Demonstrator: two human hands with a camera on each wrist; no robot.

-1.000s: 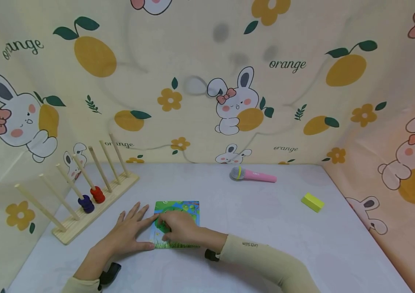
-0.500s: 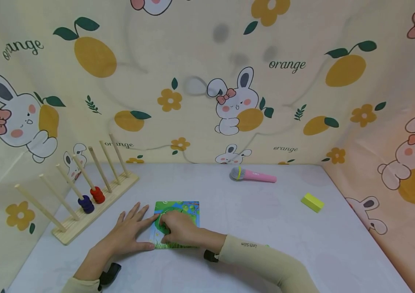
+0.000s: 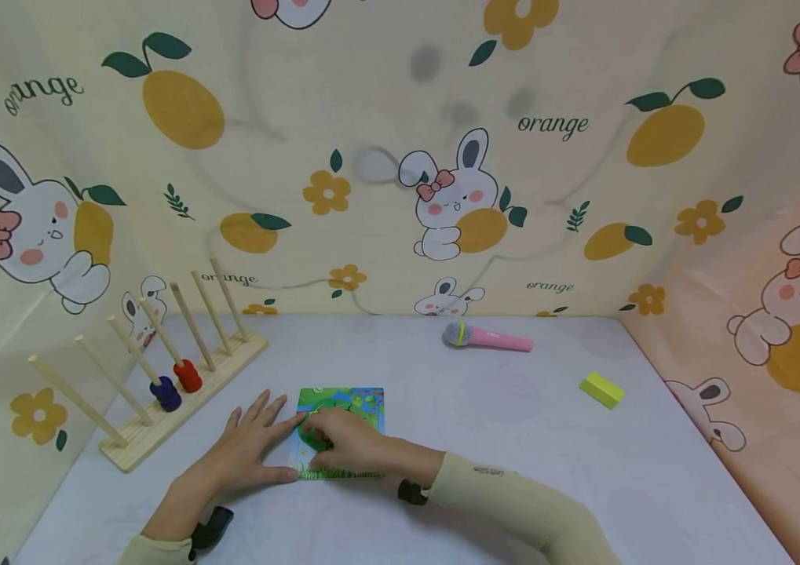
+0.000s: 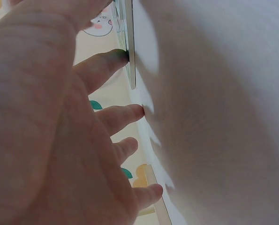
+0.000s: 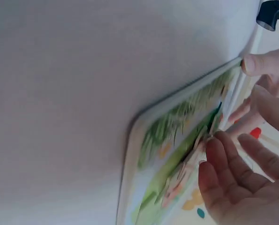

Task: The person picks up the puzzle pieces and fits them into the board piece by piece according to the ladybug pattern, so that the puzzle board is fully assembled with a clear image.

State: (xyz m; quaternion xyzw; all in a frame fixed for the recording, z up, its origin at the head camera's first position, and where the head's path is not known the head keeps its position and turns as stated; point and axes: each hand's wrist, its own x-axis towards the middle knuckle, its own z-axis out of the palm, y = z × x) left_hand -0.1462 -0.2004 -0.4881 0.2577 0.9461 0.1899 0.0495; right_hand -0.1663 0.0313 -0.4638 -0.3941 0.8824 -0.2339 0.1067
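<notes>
A square wooden puzzle board (image 3: 371, 404) with a green and blue picture lies on the table. In the head view, my left hand (image 3: 247, 451) rests flat with spread fingers beside its left edge; index finger and thumb touch that edge. Over the board's middle hovers my right hand (image 3: 350, 439), its fingers bent down and covering much of the picture. The right wrist view shows loosely curled fingertips against puzzle pieces (image 5: 179, 176) that sit slightly raised and uneven in the board. The right thumb (image 5: 268, 103) stands apart from the fingers.
At the left stands a wooden peg rack (image 3: 188, 408) with blue rings (image 3: 166, 394) and red rings (image 3: 188, 377) on two of its pegs. A pink toy microphone (image 3: 491, 337) lies at the back, and a yellow block (image 3: 602, 390) farther right. Patterned cloth (image 3: 371, 157) surrounds the table.
The right hand's fingers and thumb shift slightly over the board, and the right forearm moves a little to the right. The left hand and the board hold still.
</notes>
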